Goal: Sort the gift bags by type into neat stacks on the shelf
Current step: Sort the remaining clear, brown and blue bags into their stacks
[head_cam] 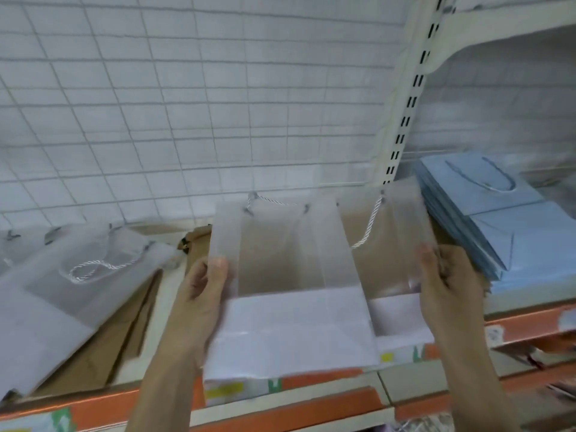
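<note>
While held over the shelf (358, 391), frosted bags (296, 260), side edges between both hands' fingers (218, 266)

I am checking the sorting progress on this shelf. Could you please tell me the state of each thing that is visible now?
Clear bags: held at both side edges, over the shelf.
Left hand: grips the left edge.
Right hand: grips the right edge.
Frosted bag pile: lying flat at left, untidy, on brown bags.
Brown bags: flat, partly covered.
Blue bag stack: flat at right, fairly neat.
</note>
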